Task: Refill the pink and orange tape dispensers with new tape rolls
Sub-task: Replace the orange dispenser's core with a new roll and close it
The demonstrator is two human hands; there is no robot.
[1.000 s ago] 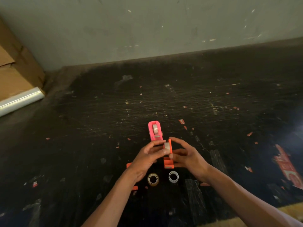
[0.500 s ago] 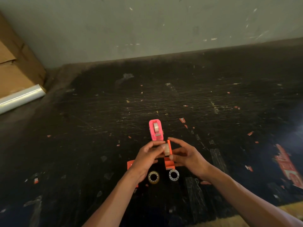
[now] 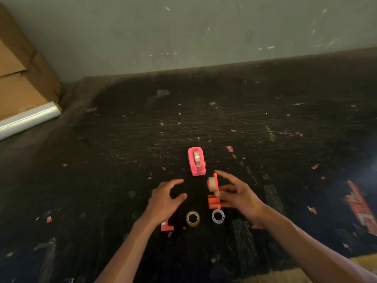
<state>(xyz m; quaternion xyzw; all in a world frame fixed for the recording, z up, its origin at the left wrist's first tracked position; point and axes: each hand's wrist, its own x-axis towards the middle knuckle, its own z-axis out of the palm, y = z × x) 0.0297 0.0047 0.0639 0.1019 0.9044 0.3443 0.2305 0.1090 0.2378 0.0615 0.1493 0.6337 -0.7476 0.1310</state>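
The pink tape dispenser (image 3: 196,161) stands on the dark floor with a clear tape roll seated in it. Just in front of it, half of the orange dispenser (image 3: 213,190) stands with a tape roll (image 3: 212,184) on its side. My right hand (image 3: 236,193) holds this orange half, thumb on its lower part. My left hand (image 3: 165,198) hovers to its left, fingers spread, holding nothing. Another orange piece (image 3: 167,227) lies partly hidden under my left wrist. Two used cores lie near me: a yellowish one (image 3: 192,218) and a white one (image 3: 217,216).
Cardboard boxes (image 3: 20,78) and a roll of clear film (image 3: 28,119) sit at the far left by the grey wall. Torn red wrapper scraps (image 3: 359,205) and tape bits litter the scratched black floor.
My left hand has let go of the tape roll and pulled back to the left, fingers spreading. The roll now sits on the orange dispenser half, which my right hand still holds.
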